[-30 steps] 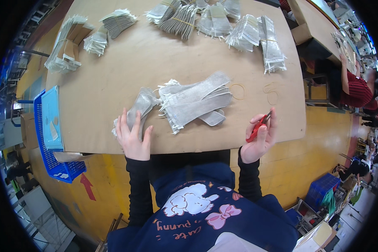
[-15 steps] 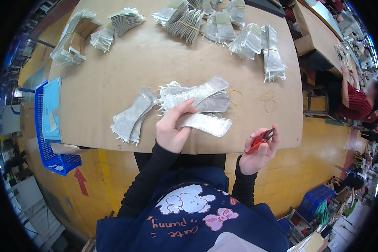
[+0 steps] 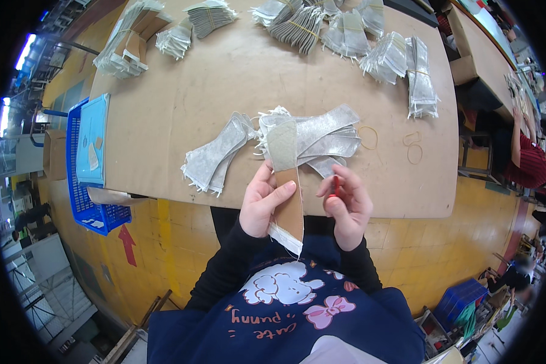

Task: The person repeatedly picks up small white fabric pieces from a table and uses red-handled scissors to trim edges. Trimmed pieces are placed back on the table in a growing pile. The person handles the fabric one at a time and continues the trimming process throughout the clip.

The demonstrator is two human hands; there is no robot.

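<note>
My left hand (image 3: 259, 205) grips a long insole-shaped piece (image 3: 286, 182), grey fabric at its far end and tan at its near end, held upright in front of my chest. My right hand (image 3: 348, 204) is closed on a small red tool (image 3: 333, 184), right beside the piece's edge. Just past my hands a loose pile of silvery-grey pieces (image 3: 312, 139) lies on the tan table (image 3: 236, 79). A smaller stack of grey pieces (image 3: 215, 159) lies to its left.
Several banded bundles of grey pieces (image 3: 400, 60) line the table's far edge. Rubber bands (image 3: 414, 148) lie on the table to the right. A blue crate (image 3: 84, 164) stands at the table's left side. Another person (image 3: 525, 158) sits at the far right.
My left hand lifted one piece off the pile and drew it toward my chest. My right hand with the red tool moved left, up to that piece.
</note>
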